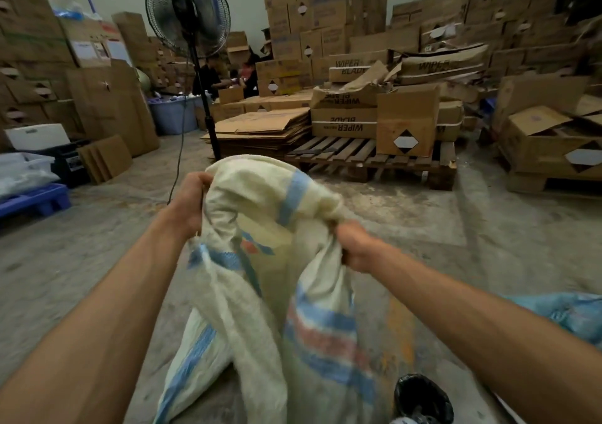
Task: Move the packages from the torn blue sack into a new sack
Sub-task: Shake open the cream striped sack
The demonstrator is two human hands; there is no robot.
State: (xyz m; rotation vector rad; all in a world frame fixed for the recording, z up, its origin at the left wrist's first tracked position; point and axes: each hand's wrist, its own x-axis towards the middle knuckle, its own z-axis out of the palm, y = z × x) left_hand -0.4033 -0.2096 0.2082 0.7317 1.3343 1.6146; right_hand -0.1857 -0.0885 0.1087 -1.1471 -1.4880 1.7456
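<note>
A white woven sack (260, 280) with blue and red stripes hangs in front of me, its mouth held up and spread. My left hand (190, 200) grips the sack's rim on the left. My right hand (356, 246) grips the bunched rim on the right. The sack's lower end trails on the concrete floor. A piece of the blue sack (566, 313) shows at the right edge, behind my right forearm. A black wrapped package (423, 397) lies on the floor at the bottom right.
A pedestal fan (189, 16) stands ahead with its cable running across the floor. A wooden pallet (368, 160) with cardboard boxes sits beyond the sack. Box stacks line both sides. A blue plastic pallet (32, 200) is at the left. People work far behind.
</note>
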